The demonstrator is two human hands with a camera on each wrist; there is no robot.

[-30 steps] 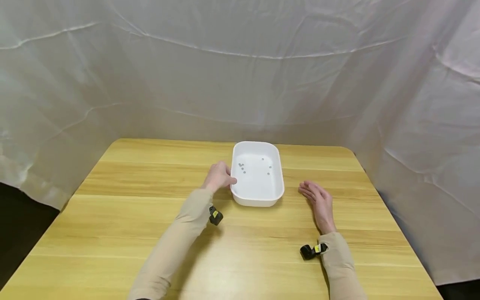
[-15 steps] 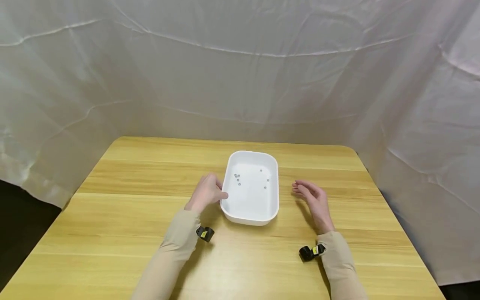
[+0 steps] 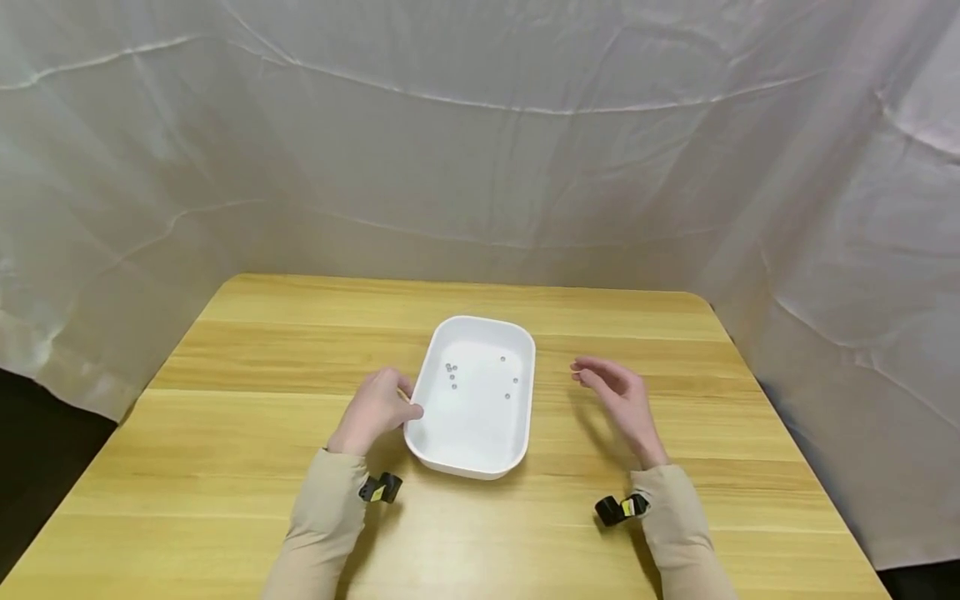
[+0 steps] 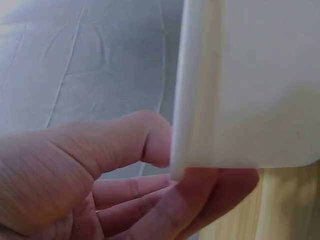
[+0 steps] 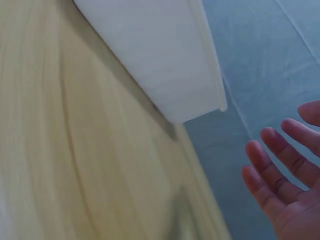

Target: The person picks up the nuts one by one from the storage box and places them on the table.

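A white plastic tray [image 3: 469,433] with rounded corners and raised sides is on the table in the head view. Several tiny round greyish pieces [image 3: 454,387] lie on its floor, some near the left side, others toward the right; their kind is too small to tell. My left hand [image 3: 373,412] grips the tray's left rim, thumb over the edge and fingers beneath, as the left wrist view shows at the white wall [image 4: 270,75]. To the tray's right, apart from it, my right hand [image 3: 619,405] hovers with relaxed fingers [image 5: 285,155] and holds nothing.
The wooden table [image 3: 225,467] has rounded far corners. Pale cloth sheets [image 3: 480,167] hang behind it and at both sides. A small black camera [image 3: 381,487] is strapped to the left wrist, another camera [image 3: 621,510] to the right.
My left hand has drawn the tray toward me and to the left, and it has turned slightly. The small pieces moved along with it. My right hand has shifted a little left, its fingers spreading.
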